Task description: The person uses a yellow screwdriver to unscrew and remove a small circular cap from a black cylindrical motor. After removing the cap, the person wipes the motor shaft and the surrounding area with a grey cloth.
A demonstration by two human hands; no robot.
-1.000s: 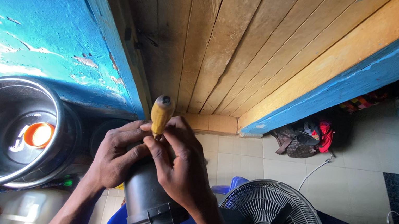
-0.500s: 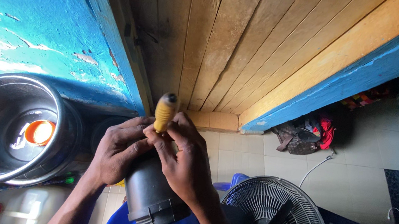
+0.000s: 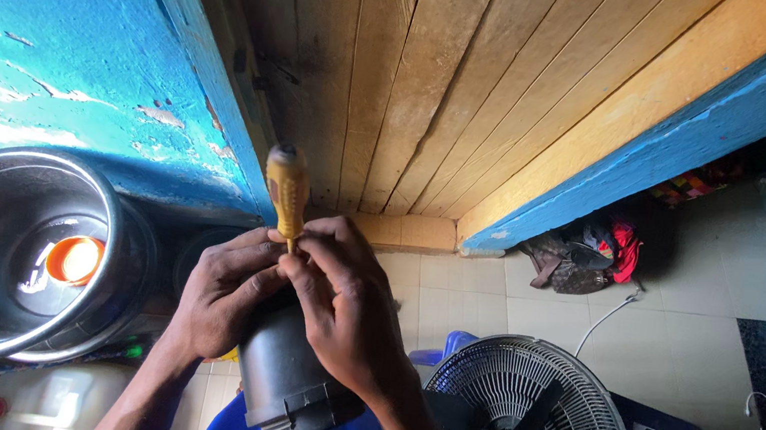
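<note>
At the near centre of my view, both hands close around a dark grey, rounded plastic motor housing (image 3: 287, 383) held above a lap in blue cloth. My left hand (image 3: 224, 297) cups its left side, fingers wrapped against the shell, while my right hand (image 3: 343, 315) covers its top and pinches the lower shaft of a yellow-handled screwdriver (image 3: 287, 193), which stands nearly upright out of the housing, its tip hidden under my fingers. I judge the housing to be rigid and fairly heavy for its size, with a smooth curved shell that could slip, so the ribbed lower end looks like the surer hold. The screwdriver looks light and stiff, best gripped on its thick handle. To the left sits a shiny round steel pot (image 3: 3, 254) with an orange cap inside, and below it a white plastic jerrycan (image 3: 62, 400). To the right, near, stands a grey wire-guarded electric fan (image 3: 534, 425) on the pale tiled floor (image 3: 678, 340); farther off lies a red and grey bag (image 3: 589, 256) by the blue-painted wooden door frame (image 3: 723, 104).
</note>
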